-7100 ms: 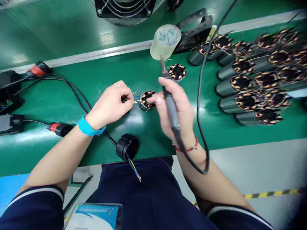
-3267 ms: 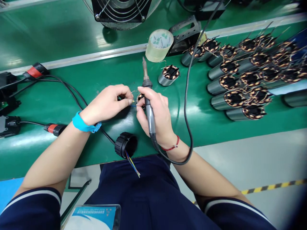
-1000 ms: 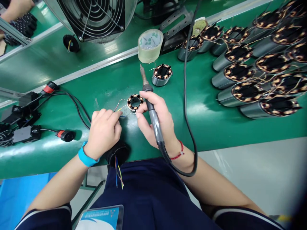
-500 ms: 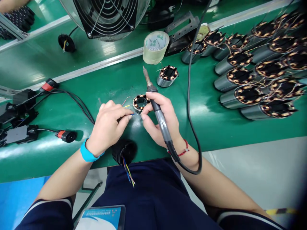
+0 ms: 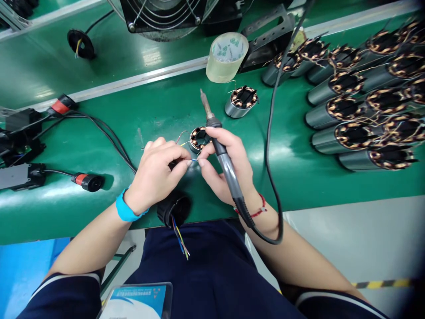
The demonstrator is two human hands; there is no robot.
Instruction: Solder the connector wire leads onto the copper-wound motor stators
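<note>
My left hand (image 5: 162, 170) pinches a blue wire (image 5: 194, 160) between thumb and forefinger. In my right hand (image 5: 229, 164) lies a soldering iron (image 5: 227, 170), its tip pointing up and away from the wire. The right thumb and forefinger close on a thin lead at the blue wire's end. Just beyond the fingertips stands a motor stator (image 5: 200, 138) with copper windings, partly hidden by my right hand. A yellow and a reddish wire run to its left side. Below my left hand lies a black threaded collar (image 5: 174, 209) with several coloured wires hanging from it.
Rows of stators (image 5: 355, 133) fill the right side; a single stator (image 5: 242, 102) stands nearer. A tape roll (image 5: 227, 57), a metal bracket (image 5: 270, 29) and a fan (image 5: 162, 15) are at the back. Cables with red-banded connectors (image 5: 88, 180) lie left. The iron's cord (image 5: 270, 150) loops at right.
My left hand has left the yellow wire and now grips the blue one, bringing it to my right fingertips. The soldering iron stays in my right hand. The camera view has shifted.
</note>
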